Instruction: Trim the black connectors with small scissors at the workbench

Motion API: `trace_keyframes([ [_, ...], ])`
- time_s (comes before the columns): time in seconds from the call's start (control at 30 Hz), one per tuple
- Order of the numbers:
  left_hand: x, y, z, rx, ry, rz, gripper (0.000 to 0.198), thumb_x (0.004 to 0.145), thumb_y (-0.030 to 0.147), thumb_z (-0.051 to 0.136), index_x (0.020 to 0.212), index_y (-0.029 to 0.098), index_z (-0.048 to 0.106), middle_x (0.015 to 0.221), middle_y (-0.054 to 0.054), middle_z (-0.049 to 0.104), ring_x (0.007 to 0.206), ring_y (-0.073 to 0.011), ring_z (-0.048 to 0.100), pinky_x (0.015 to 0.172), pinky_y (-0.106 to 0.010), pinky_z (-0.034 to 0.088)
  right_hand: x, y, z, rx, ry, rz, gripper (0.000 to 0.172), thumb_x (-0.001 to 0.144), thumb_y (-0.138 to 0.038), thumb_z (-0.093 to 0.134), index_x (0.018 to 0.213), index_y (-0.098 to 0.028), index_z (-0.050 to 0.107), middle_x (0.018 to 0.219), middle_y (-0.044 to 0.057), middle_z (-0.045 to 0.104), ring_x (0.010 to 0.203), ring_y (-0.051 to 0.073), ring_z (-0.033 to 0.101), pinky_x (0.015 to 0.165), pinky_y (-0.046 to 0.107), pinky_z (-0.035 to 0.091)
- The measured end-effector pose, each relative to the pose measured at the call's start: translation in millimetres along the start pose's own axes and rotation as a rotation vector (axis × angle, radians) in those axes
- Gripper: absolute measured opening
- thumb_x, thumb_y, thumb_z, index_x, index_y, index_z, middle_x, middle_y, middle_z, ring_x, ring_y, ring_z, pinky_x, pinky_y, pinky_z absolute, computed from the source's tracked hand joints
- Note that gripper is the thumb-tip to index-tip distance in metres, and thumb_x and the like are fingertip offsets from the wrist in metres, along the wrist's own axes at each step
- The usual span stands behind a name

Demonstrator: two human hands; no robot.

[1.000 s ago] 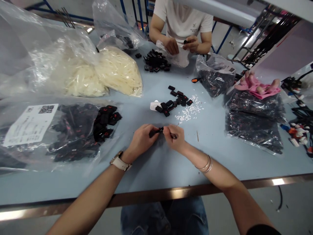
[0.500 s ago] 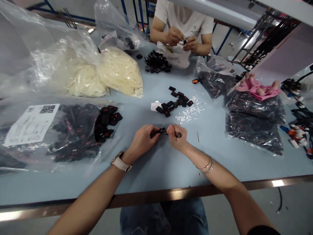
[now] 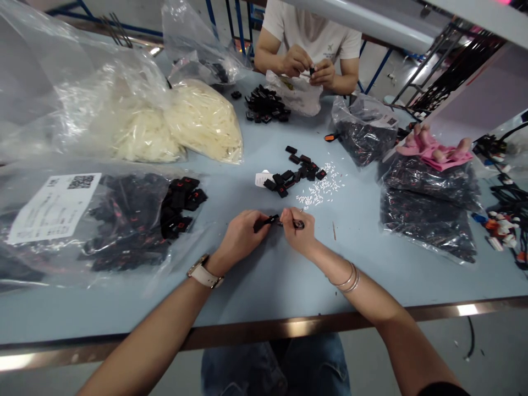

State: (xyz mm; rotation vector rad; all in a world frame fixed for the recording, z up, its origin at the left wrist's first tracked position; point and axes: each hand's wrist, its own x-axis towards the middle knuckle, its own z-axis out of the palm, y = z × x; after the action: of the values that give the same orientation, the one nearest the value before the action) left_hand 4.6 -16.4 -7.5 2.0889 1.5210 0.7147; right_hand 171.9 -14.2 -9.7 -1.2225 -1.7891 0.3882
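Note:
My left hand is closed around a small black plastic connector, held just above the pale blue table. My right hand pinches a thin dark tool whose tip meets the connector. Just beyond my hands lie a loose pile of black connectors and a scatter of tiny white pins. A thin wooden stick lies to the right of my right hand.
Clear bags of black connectors lie at the left and right. Bags of white parts sit at the back left. A person across the table handles a black part. Pink gloves and wired plugs are at the right.
My right hand shifted slightly to the right and the tool now shows between its fingers. The person opposite raised both hands together on a small black part.

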Motion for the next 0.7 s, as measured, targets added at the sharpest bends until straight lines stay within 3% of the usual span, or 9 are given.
trace_keyframes([
  [0.2, 0, 0, 0.7, 0.012, 0.0, 0.002, 0.005, 0.078, 0.023, 0.058, 0.079, 0.021, 0.062, 0.081, -0.005, 0.069, 0.079, -0.0215, 0.063, 0.073, -0.033, 0.049, 4, -8, -1, -0.025, -0.04, 0.058, 0.04, 0.096, -0.036, 0.035, 0.06, -0.021, 0.045, 0.055, 0.001, 0.055, 0.053, 0.011, 0.05, 0.056, 0.024, 0.038],
  [0.47, -1, 3, -0.9, 0.015, -0.008, -0.017, 0.005, 0.078, 0.022, 0.058, 0.08, 0.021, 0.062, 0.085, -0.005, 0.069, 0.084, -0.0216, 0.064, 0.077, -0.033, 0.05, 7, -11, -1, -0.141, -0.06, -0.025, 0.041, 0.096, -0.034, 0.035, 0.057, -0.022, 0.039, 0.047, -0.003, 0.042, 0.045, 0.01, 0.039, 0.05, 0.025, 0.028],
  [0.7, 0, 4, -1.4, 0.021, -0.012, -0.026, 0.004, 0.079, 0.022, 0.058, 0.08, 0.021, 0.061, 0.084, -0.004, 0.069, 0.084, -0.0213, 0.064, 0.076, -0.032, 0.05, -4, 3, 1, 0.051, 0.047, 0.0, 0.042, 0.098, -0.038, 0.032, 0.063, -0.02, 0.048, 0.051, -0.002, 0.048, 0.046, 0.009, 0.047, 0.051, 0.023, 0.035],
])
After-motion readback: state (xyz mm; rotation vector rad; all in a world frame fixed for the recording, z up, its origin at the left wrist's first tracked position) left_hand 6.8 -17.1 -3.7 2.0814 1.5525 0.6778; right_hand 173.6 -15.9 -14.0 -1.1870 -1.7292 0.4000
